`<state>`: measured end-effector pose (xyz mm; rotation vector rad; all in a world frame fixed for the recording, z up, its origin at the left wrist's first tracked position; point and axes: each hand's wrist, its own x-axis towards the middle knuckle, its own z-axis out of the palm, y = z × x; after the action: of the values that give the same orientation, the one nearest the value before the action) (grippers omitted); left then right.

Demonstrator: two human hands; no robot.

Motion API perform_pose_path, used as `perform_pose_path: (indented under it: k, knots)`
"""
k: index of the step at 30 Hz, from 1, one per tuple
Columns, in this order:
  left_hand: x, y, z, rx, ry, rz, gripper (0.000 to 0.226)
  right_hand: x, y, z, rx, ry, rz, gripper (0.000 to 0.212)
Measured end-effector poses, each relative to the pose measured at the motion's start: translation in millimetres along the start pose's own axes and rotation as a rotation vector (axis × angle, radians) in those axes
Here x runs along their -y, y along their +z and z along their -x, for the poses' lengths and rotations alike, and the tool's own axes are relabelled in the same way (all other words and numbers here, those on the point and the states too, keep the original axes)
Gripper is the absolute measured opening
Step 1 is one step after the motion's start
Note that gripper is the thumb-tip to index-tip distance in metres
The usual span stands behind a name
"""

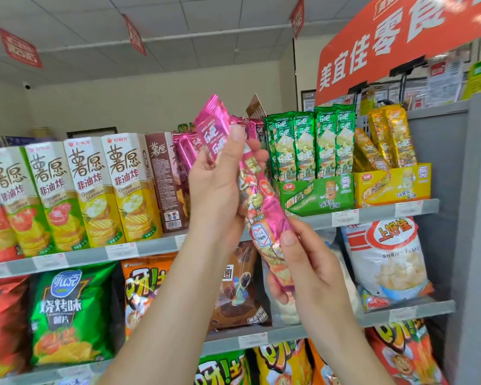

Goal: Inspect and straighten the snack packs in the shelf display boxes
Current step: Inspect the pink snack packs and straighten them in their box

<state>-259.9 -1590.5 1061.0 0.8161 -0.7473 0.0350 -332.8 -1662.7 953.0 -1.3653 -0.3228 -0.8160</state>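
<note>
From the head view, the pink snack pack (261, 201) was out of its box and held up in front of the shelves, just left of the green display box (317, 195), with its top leaning away from that box and its bottom end hanging below the box's shelf rail (372, 212). The left hand (220, 187) had its grip closed round the upper half, thumb laid across the printed front and fingers curled behind. The right hand (308, 262) pinched the lower end, thumb on the front and fingers behind the foil. More pink packs (186, 151) stood left of the green display box, partly hidden behind the left hand, and whatever box held them could not be seen. The green packs (311, 143) stood upright in their box, while some packs in the yellow display box (392, 184), on the far side of the green one, leaned over. The likely trouble lay in the return: a long, limp pack pushed back among leaning neighbours would probably tip them further or catch its top seal on the green packs alongside. The foil looked slick, so easing either grip could let it slide down, while squeezing harder would risk crushing the contents.
</note>
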Motion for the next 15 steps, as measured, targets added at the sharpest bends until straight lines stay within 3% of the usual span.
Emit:
perform_pose_path:
  k: [3,11,15]
  knots:
    - [15,-3,15,0.038,-0.004,-0.098,0.034,-1,2,-5,-0.049,-0.067,0.117,0.030]
    - [27,-15,33,0.078,-0.082,-0.250,0.017,-7,3,-3,-0.198,-0.219,0.422,0.025]
    - [28,-19,37,-0.082,-0.109,-0.250,0.055,-4,4,-3,-0.195,-0.218,0.430,0.025]
